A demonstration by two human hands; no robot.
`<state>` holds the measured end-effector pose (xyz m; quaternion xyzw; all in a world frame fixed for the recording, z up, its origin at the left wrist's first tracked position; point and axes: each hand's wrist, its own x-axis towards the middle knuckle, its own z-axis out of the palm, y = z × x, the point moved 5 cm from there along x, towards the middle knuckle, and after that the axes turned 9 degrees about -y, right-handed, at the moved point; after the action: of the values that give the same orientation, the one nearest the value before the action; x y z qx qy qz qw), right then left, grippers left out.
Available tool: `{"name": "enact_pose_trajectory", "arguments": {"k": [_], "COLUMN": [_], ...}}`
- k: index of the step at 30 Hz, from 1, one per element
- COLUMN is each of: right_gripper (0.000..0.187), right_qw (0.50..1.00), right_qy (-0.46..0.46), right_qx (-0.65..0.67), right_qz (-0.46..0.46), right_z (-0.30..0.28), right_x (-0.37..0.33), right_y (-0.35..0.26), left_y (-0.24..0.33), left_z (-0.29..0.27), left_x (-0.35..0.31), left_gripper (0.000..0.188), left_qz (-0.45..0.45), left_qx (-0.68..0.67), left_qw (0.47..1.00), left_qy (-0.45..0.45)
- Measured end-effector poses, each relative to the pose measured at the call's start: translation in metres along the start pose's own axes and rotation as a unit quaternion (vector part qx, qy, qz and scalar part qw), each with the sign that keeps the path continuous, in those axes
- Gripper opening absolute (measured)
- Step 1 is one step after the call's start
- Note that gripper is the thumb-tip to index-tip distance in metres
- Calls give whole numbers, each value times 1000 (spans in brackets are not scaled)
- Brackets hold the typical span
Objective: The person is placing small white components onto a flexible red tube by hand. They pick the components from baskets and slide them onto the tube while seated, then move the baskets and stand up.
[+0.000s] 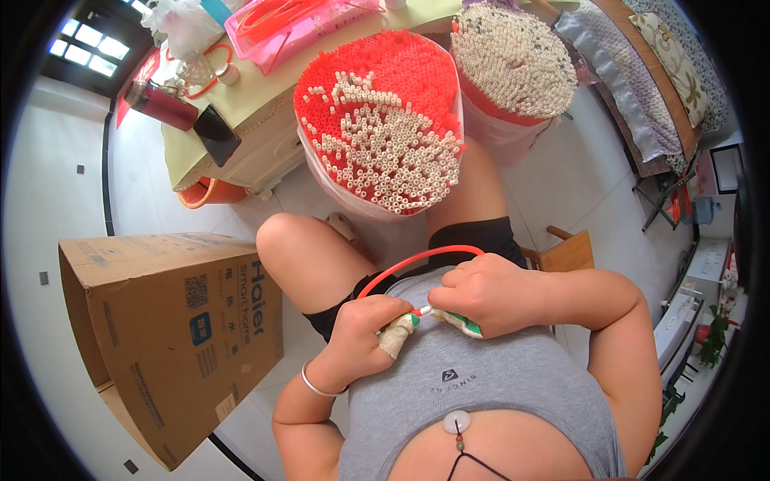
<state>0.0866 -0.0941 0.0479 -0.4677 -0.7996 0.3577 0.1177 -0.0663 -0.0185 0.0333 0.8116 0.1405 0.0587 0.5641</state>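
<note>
A thin red tube arcs between my hands in front of my grey top. My left hand is closed, pinching one red end beside a small white end piece. My right hand is closed at the other side of that piece, with the arc running into its fist. Whitish cloth pads with green edges, a left one and a right one, lie under the fingers. Beyond my knees stands a large packed bundle of red tubes, many with white ends, wrapped in white plastic.
A second bundle with white ends stands behind at the right. A cardboard box is on the floor at my left. The table holds a phone, a dark red flask and a pink basket. A wooden stool is at right.
</note>
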Motion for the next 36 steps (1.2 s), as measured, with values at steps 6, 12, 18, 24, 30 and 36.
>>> {"name": "enact_pose_trajectory", "arguments": {"k": [6,12,18,24,30,36], "right_gripper": [23,24,19,22,21,36], "right_qw": [1000,998,996,995,996,984], "right_qy": [11,-58,2,-3,8,121], "right_qx": [-4,-4,80,92,82,107], "right_qz": [-20,0,-38,-32,-33,-80], "right_z": [5,16,15,21,24,-11], "right_x": [3,9,4,7,10,15], "right_y": [1,7,25,25,25,33], "left_y": [-3,-9,-19,-21,-26,16], "left_z": [6,13,8,14,17,-37], "left_x": [0,2,-6,-6,-2,-11], "left_gripper": [21,22,25,23,24,29], "left_qz": [12,19,9,17,13,-1], "left_qx": [31,60,10,44,64,175], "left_qw": [999,998,1000,999,998,981], "left_qy": [16,-25,13,2,-4,82]}}
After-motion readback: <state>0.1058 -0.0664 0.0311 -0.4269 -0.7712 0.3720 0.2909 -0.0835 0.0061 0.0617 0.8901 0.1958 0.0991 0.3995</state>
